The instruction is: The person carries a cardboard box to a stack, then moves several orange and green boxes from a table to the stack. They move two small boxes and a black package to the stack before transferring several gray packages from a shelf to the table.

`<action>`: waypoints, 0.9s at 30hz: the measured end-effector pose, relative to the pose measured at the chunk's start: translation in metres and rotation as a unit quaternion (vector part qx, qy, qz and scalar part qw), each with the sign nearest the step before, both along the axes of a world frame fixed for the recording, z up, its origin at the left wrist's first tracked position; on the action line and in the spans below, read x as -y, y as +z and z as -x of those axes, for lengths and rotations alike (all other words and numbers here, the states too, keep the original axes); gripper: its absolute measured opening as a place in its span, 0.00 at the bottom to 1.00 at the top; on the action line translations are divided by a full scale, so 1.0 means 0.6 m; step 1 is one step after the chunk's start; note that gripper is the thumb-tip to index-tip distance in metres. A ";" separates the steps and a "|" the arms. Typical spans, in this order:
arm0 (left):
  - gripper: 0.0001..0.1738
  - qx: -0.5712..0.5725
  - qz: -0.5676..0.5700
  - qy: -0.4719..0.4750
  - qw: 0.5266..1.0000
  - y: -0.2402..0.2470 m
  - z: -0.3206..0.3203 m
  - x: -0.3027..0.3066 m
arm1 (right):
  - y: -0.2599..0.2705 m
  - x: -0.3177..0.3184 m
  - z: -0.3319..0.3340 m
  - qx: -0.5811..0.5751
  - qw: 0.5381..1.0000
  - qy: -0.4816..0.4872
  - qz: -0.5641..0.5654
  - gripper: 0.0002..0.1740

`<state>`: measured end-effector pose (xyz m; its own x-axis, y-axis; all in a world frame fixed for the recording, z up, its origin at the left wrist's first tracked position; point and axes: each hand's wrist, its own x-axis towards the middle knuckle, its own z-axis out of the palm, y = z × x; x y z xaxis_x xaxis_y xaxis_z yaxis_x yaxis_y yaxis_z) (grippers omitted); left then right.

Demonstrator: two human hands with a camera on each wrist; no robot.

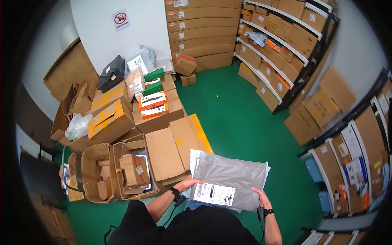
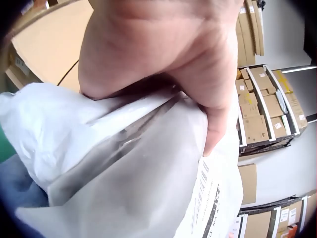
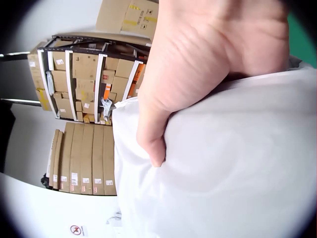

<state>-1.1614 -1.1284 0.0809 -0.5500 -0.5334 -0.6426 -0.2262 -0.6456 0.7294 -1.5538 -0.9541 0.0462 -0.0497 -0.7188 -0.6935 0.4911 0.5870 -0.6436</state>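
Note:
A grey plastic mailer bag with white edges is held up in front of the body in the head view. Its white shipping label with a barcode faces up near the lower left corner. My left hand grips the bag's left edge, thumb on top beside the label; the left wrist view shows the plastic bunched under that hand. On the opposite edge, my right hand pinches the bag, its thumb lying flat on the upper face in the right wrist view. The fingers under the bag are hidden.
Open cartons and a closed flat box stand at the left. Behind them are stacked parcels, orange-white boxes and a black bag. Loaded shelves line the right side. Green floor runs between.

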 end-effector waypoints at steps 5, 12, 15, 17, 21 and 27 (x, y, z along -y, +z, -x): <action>0.43 0.000 0.035 0.039 0.999 -0.090 0.207 0.250 | -0.094 0.277 0.226 -0.015 0.999 0.018 -0.041 0.31; 0.46 0.011 0.032 0.022 0.999 -0.002 0.419 0.539 | -0.030 0.571 0.451 0.046 0.998 0.022 -0.032 0.30; 0.46 0.018 0.029 0.045 0.998 0.005 0.474 0.640 | -0.021 0.706 0.520 0.032 0.999 0.035 -0.025 0.27; 0.46 0.011 0.019 0.055 0.998 -0.030 0.504 0.711 | -0.030 0.812 0.569 0.030 0.998 0.053 -0.022 0.26; 0.38 0.039 -0.019 0.164 0.986 -0.042 0.598 0.842 | -0.088 1.044 0.675 0.046 0.990 0.129 -0.033 0.26; 0.34 0.066 -0.029 0.339 0.938 -0.005 0.726 1.027 | 0.002 1.456 0.786 0.031 0.949 0.313 -0.020 0.31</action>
<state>-1.5967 -1.7445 0.0780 -0.0099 -0.6941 -0.7198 0.1639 -0.7112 0.6836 -2.0252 -1.8275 0.0475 0.4205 -0.5668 -0.7085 0.0735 0.7996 -0.5961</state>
